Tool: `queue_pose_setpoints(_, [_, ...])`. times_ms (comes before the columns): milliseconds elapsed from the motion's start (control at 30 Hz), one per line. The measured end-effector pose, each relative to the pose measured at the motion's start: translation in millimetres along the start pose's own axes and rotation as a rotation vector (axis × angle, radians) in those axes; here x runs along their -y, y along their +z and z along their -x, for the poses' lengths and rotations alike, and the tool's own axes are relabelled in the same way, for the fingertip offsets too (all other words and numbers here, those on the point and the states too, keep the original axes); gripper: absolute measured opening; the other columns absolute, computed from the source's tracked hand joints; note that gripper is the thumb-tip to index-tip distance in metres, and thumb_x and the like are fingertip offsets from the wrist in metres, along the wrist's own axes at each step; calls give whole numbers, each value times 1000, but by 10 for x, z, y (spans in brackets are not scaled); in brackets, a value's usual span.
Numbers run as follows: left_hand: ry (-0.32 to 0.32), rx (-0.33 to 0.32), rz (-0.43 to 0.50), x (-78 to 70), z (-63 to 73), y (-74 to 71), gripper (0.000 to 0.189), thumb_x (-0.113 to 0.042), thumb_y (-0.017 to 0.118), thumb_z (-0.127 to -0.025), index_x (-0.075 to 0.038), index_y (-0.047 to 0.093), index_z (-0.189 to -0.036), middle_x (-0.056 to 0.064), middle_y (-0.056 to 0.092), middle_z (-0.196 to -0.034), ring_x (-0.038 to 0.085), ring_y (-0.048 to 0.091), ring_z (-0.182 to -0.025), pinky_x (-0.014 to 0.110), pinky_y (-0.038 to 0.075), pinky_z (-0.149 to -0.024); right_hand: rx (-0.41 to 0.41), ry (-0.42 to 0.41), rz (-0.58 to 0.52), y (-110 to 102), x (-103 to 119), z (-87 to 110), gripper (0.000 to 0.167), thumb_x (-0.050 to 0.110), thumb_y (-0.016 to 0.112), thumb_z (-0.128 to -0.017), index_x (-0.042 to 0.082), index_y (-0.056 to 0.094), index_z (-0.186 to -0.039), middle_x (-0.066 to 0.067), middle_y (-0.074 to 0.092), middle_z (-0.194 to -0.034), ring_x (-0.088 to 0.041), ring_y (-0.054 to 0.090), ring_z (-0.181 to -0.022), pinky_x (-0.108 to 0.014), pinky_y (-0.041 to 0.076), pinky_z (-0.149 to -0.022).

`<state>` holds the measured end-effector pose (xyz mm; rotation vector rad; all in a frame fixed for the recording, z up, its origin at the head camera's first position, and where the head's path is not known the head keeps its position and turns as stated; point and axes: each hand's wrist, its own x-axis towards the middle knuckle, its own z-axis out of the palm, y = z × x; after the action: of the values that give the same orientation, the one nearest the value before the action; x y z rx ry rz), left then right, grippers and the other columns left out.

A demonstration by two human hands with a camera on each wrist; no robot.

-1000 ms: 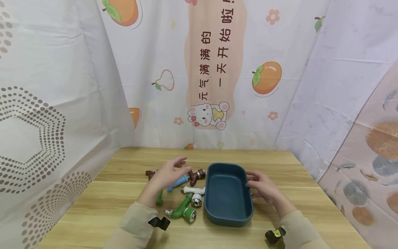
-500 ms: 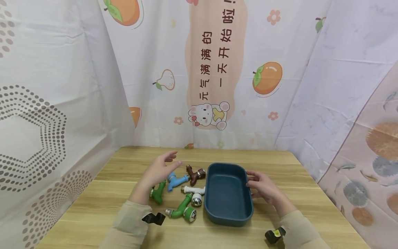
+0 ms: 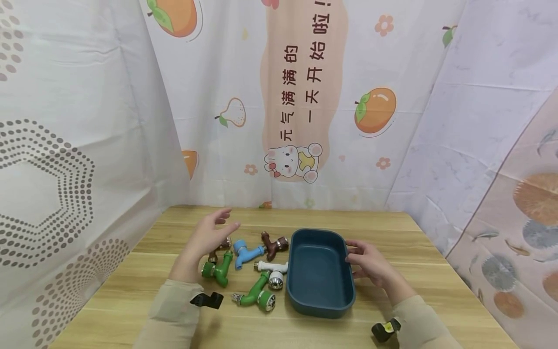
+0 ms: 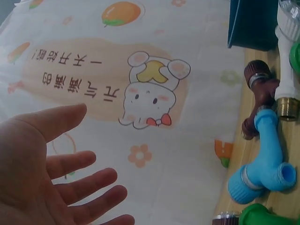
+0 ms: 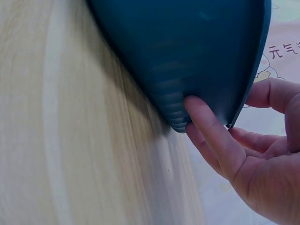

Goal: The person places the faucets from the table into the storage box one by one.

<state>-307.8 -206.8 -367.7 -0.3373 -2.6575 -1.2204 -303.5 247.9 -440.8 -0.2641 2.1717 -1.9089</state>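
Taps of several colours lie in a cluster on the table. My left hand (image 3: pixel 205 242) hovers at the cluster's left side, fingers apart and nothing in them. Partly behind it is a brown tap (image 3: pixel 224 245); a green tap (image 3: pixel 219 269) lies just right of the wrist. Farther right are a blue tap (image 3: pixel 247 254), another brown tap (image 3: pixel 273 245), a white tap (image 3: pixel 272 267) and a second green tap (image 3: pixel 255 293). My right hand (image 3: pixel 370 264) holds the right wall of a dark blue plastic bin (image 3: pixel 320 312). In the right wrist view, its fingers (image 5: pixel 211 126) press the outer wall.
The bin stands on the wooden table (image 3: pixel 144 291), its left side close against the white tap. A printed curtain (image 3: pixel 209 160) hangs behind the table's far edge, with more cloth (image 3: pixel 87 194) at the left and right. Each wrist carries a small black camera (image 3: pixel 207 300).
My left hand has moved left, away from the blue tap, uncovering it, the left green tap and part of the left brown tap. The right hand and bin stay put.
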Motion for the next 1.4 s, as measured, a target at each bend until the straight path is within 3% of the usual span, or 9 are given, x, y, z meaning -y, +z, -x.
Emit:
queue_pose_setpoints(433, [-96,-11,-52,237,-55,-47,70,-42,70,-96,-6,46,-152,22,48,-150,45,46,-134,62,43,-103,-5,7,-1,7,7,6,64,1,55,-96,-9,28,-154,-40,39,-145,-46,56,-122,-56,58,-76])
queue_pose_setpoints(600, [-106,25,-89,340,-51,-84,73,-45,70,-95,-3,46,-151,23,48,-150,47,48,-131,62,43,-102,-13,10,3,6,14,6,64,1,56,-96,-9,29,-154,-40,40,-145,-45,57,-121,-56,58,-76])
queue_pose_setpoints(767, [-114,64,-100,424,-16,-136,72,-42,70,-96,-2,46,-151,24,47,-150,50,47,-132,62,42,-102,-21,14,5,5,12,-2,63,1,55,-96,-8,30,-153,-39,41,-145,-45,57,-121,-55,59,-76])
queue_pose_setpoints(1167, [-130,79,-116,477,117,-296,74,-46,70,-95,-2,47,-150,26,48,-149,51,48,-129,61,46,-98,-12,13,12,5,19,17,63,1,54,-97,-10,27,-153,-41,39,-146,-48,54,-123,-56,58,-76])
queue_pose_setpoints(1400, [-127,115,-172,540,186,-319,65,-35,74,-94,1,53,-144,30,55,-139,47,58,-118,56,53,-90,-17,13,13,6,-2,-14,63,0,55,-96,-10,29,-153,-40,41,-145,-46,56,-121,-56,58,-76])
